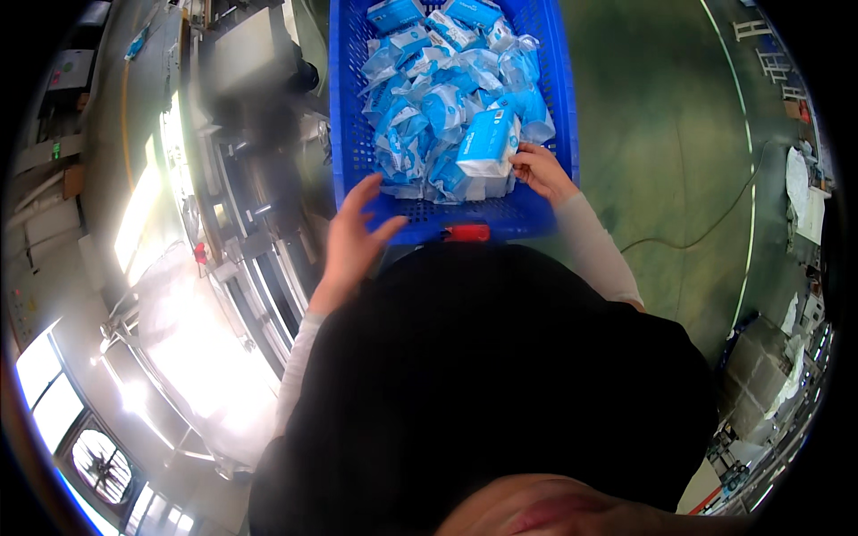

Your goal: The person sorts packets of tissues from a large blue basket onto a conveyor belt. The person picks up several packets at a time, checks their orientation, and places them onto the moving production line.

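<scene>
A blue plastic crate [561,98] stands in front of me, piled with several blue and white soft packets [429,98]. My right hand [541,171] is inside the crate's near right corner, fingers closed on one blue and white packet [487,147] that stands tilted on the pile. My left hand [350,237] hovers open over the crate's near left corner, fingers spread, holding nothing. A small red object [466,233] sits at the crate's near rim against my dark clothing.
A metal machine with rails and a conveyor [241,179] runs along my left. Green floor [661,143] with a loose cable [706,228] and painted lines lies to the right. Cluttered benches [795,357] stand at the far right.
</scene>
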`<action>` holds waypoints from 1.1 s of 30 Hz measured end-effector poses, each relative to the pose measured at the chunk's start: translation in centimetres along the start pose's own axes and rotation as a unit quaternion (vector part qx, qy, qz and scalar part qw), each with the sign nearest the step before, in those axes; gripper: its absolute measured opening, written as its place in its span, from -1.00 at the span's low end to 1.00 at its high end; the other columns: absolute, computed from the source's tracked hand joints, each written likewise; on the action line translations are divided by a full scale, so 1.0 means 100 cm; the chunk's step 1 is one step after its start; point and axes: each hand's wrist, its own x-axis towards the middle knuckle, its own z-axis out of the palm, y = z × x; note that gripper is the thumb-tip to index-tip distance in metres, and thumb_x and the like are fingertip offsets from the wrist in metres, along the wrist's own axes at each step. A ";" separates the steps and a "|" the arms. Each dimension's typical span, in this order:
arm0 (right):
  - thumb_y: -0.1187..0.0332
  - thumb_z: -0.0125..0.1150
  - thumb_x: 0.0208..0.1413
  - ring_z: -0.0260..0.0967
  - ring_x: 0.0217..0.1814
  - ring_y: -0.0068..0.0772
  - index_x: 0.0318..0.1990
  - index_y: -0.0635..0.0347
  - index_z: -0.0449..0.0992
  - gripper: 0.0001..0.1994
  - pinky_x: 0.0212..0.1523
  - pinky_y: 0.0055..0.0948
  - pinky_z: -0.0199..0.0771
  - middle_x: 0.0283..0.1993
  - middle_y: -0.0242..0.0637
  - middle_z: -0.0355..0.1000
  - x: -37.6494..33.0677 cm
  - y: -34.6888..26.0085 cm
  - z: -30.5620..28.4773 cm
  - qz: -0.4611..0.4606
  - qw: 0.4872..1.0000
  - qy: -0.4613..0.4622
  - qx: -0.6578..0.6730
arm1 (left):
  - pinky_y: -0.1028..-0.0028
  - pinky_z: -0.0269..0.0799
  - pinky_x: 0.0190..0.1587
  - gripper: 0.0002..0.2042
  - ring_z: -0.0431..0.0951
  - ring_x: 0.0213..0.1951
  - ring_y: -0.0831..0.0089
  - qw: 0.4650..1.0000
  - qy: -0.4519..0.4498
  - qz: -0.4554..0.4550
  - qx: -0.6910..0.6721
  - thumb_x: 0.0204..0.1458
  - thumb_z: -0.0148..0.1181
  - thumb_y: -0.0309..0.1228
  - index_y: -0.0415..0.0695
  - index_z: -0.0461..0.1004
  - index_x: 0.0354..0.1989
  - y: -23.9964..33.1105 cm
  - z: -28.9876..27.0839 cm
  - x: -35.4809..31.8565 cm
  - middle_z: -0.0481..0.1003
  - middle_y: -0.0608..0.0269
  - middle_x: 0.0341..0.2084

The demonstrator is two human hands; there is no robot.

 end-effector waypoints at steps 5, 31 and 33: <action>0.48 0.16 0.05 0.36 -0.46 -0.56 -0.06 0.32 0.36 -0.71 -0.45 -0.61 0.45 -0.40 -0.32 0.42 -0.076 -0.032 0.079 0.005 0.987 -0.141 0.071 | 0.14 0.11 0.25 -0.11 0.08 0.30 -0.01 0.906 -0.011 0.316 0.281 -0.43 0.53 -0.40 -0.02 0.20 0.22 0.048 0.030 0.028 0.11 0.02 0.26; 0.29 -0.02 0.24 0.44 -0.28 -0.45 -0.36 0.29 0.54 -0.72 -0.25 -0.39 0.41 -0.46 -0.32 0.49 -0.144 -0.100 0.228 -0.585 0.803 0.046 -0.105 | 0.34 0.48 -0.16 -0.70 0.54 -0.19 0.35 0.892 0.104 -0.019 -0.438 0.21 -0.05 -0.23 -0.17 0.39 -0.05 0.070 -0.007 0.023 0.50 0.18 -0.21; 0.33 -0.01 0.22 0.38 -0.32 -0.51 -0.36 0.25 0.49 -0.78 -0.29 -0.45 0.38 -0.46 -0.36 0.45 -0.143 -0.098 0.205 -0.571 0.809 0.061 -0.123 | 0.42 0.42 -0.14 -0.69 0.50 -0.20 0.44 0.910 0.068 -0.018 -0.408 0.22 -0.04 -0.20 -0.20 0.40 -0.07 0.050 0.014 0.048 0.48 0.26 -0.27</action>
